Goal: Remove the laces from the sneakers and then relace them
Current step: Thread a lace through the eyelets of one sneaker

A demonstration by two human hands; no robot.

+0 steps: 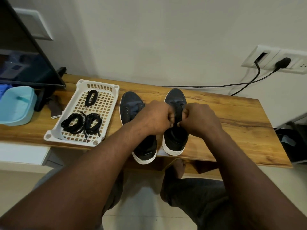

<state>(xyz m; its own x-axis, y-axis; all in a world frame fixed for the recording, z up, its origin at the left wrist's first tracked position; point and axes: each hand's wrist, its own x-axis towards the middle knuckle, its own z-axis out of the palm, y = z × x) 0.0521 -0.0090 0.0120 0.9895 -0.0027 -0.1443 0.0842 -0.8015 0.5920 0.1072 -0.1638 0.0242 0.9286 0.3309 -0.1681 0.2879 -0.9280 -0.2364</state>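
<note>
Both hands meet over the right sneaker [174, 140] on the tabletop [232, 117]: our left hand [154, 117] and right hand [199, 119] each pinch its black lace [178, 113] with curled fingers; the left sneaker [131, 105] sits just beside.

A wooden surface [232, 115] is being taken up toward its left by a white perforated tray [49, 135]. The left sneaker [131, 100] and right sneaker [176, 95] are being stood side by side just right of it, heels at the near edge. A teal container [16, 105], a screen's black foot [41, 100] and a dark cloth [55, 108] are being carried at far left.
</note>
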